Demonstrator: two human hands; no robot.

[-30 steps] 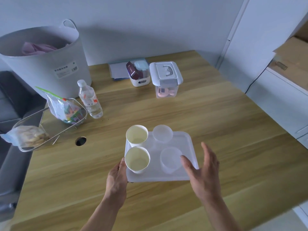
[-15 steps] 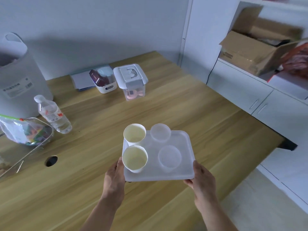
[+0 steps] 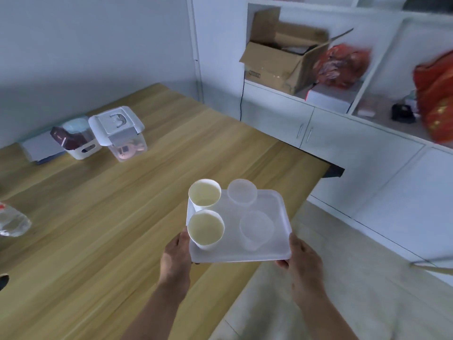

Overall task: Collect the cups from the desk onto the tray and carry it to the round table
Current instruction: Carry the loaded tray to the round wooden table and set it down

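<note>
A white translucent tray (image 3: 275, 251) is held above the wooden desk's right front corner (image 3: 103, 217). My left hand (image 3: 175, 258) grips its near left edge and my right hand (image 3: 302, 258) grips its near right corner. On the tray's left side stand two white paper cups, one far (image 3: 204, 196) and one near (image 3: 206, 229). Two clear plastic cups stand on the right side, one far (image 3: 242, 192) and one near (image 3: 256, 229). The round table is not in view.
On the desk's far side sit a lidded clear box (image 3: 120, 133), a small white basket (image 3: 78, 141) and a water bottle (image 3: 12, 222) at the left edge. White cabinets (image 3: 343, 148) with a cardboard box (image 3: 282, 60) and red bags (image 3: 340, 65) stand to the right. Pale floor (image 3: 343, 278) lies beyond the desk.
My right hand has closed on the tray's right corner. The tray has come up off the desk and the view has swung right toward the cabinets.
</note>
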